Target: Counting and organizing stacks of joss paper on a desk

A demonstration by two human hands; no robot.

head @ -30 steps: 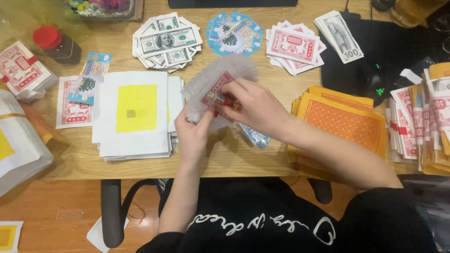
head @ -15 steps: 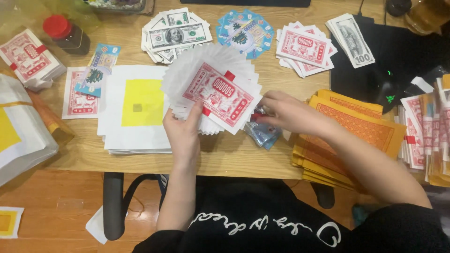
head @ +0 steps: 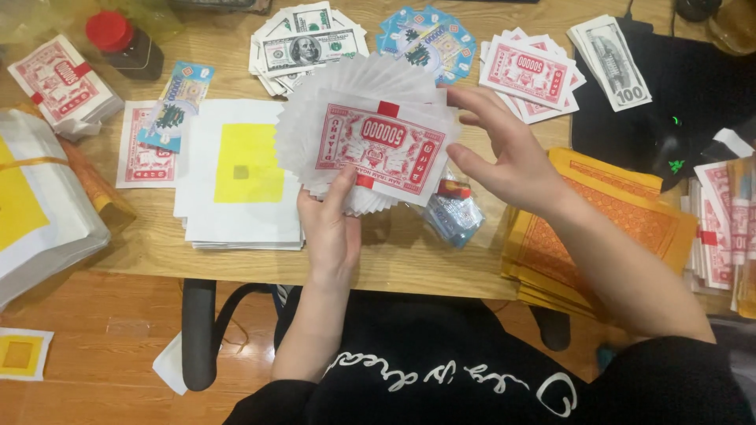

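The left hand (head: pixel 331 232) pinches a fanned stack of thin red-and-white paper notes (head: pixel 370 145) at its lower edge — light, floppy, slippery — right hand (head: pixel 504 161) open beside it.

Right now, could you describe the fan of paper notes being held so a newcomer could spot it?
Start at the wooden desk. Above its middle the left hand pinches the fanned white-and-red notes. Unlike the flat piles around it, this bundle is lifted and spread in a round fan, beside the right hand.

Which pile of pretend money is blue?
The round fanned pile at the table's far edge, between the grey-green notes and the red-and-white notes. The slim blue stack at left is not fanned.
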